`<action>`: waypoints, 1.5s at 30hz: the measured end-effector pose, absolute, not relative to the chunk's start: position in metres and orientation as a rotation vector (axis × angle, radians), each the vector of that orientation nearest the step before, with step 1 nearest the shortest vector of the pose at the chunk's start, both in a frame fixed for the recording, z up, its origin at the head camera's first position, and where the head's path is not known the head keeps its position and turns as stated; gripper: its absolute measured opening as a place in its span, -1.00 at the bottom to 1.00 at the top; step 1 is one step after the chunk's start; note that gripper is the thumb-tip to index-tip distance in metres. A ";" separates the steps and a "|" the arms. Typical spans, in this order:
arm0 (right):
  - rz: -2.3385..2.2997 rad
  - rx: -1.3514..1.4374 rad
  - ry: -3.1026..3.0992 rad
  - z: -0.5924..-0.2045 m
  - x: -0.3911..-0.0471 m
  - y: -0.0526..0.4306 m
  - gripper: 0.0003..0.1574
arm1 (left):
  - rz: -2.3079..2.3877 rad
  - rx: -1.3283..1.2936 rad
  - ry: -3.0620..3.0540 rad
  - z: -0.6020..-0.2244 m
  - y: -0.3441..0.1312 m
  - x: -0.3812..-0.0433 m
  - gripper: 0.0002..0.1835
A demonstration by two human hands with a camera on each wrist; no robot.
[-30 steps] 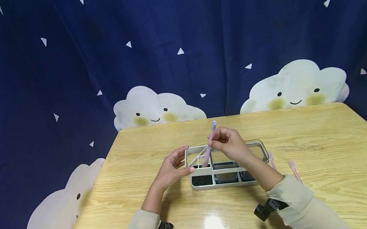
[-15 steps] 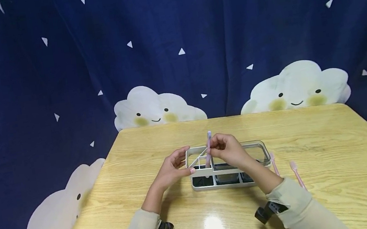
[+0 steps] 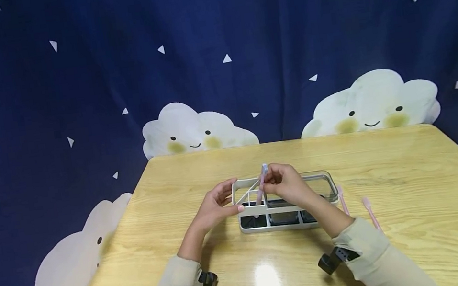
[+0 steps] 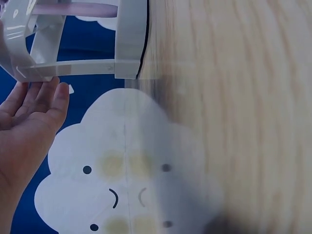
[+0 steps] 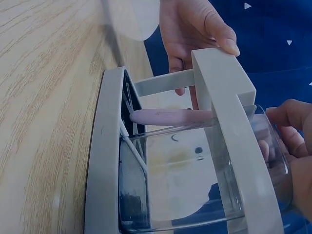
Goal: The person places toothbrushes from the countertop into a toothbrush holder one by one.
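Note:
A white toothbrush holder (image 3: 294, 208) with two tiers stands mid-table. My left hand (image 3: 216, 205) holds its left end, thumb on the front of the upper rim and fingers behind. In the left wrist view the fingertips of that hand (image 4: 36, 109) lie against the holder's frame (image 4: 131, 39). My right hand (image 3: 288, 184) pinches a pale purple toothbrush (image 3: 261, 182) near its bristle head. The handle passes down through a small upper compartment; in the right wrist view the handle's rounded end (image 5: 161, 117) reaches the dark lower base.
A clear cup (image 5: 132, 180) sits in the holder beside the toothbrush. Two pink toothbrushes lie on the table, one (image 3: 370, 213) beyond my right forearm and another (image 3: 343, 200) by the holder's right end. A dark blue curtain (image 3: 197, 31) hangs behind the wooden table (image 3: 411, 172).
My right hand has lowered the toothbrush into the compartment and brought it more upright, then tilted it slightly right. The left hand has kept its grip on the holder.

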State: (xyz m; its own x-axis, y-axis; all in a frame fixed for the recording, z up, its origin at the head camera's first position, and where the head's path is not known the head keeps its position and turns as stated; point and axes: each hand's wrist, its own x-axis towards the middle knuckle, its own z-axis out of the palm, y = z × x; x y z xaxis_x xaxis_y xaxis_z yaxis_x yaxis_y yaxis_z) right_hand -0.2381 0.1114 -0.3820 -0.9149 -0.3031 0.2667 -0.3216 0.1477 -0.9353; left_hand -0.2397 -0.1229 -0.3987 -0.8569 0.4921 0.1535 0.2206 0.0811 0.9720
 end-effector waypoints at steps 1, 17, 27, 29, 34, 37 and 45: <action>1.947 0.644 -2.363 -0.382 -0.238 0.112 -0.89 | 1.860 0.724 2.139 -0.399 -0.122 -0.240 -0.24; 1.949 0.606 -2.356 -0.381 -0.232 0.116 -0.80 | 1.863 0.691 2.148 -0.402 -0.125 -0.236 -0.24; 1.906 0.675 -2.457 -0.367 -0.220 0.136 -0.51 | 1.870 0.701 2.141 -0.402 -0.126 -0.236 -0.22; 1.858 0.687 -2.503 -0.363 -0.217 0.141 -0.47 | 1.863 0.699 2.137 -0.402 -0.126 -0.236 -0.22; 1.735 0.737 -2.592 -0.353 -0.212 0.157 -0.39 | 1.866 0.704 2.139 -0.401 -0.125 -0.238 -0.23; 1.685 0.767 -2.641 -0.348 -0.211 0.167 -0.37 | 1.877 0.701 2.140 -0.400 -0.125 -0.239 -0.23; 1.653 0.806 -2.651 -0.342 -0.203 0.191 -0.36 | 1.864 0.699 2.138 -0.399 -0.124 -0.240 -0.22</action>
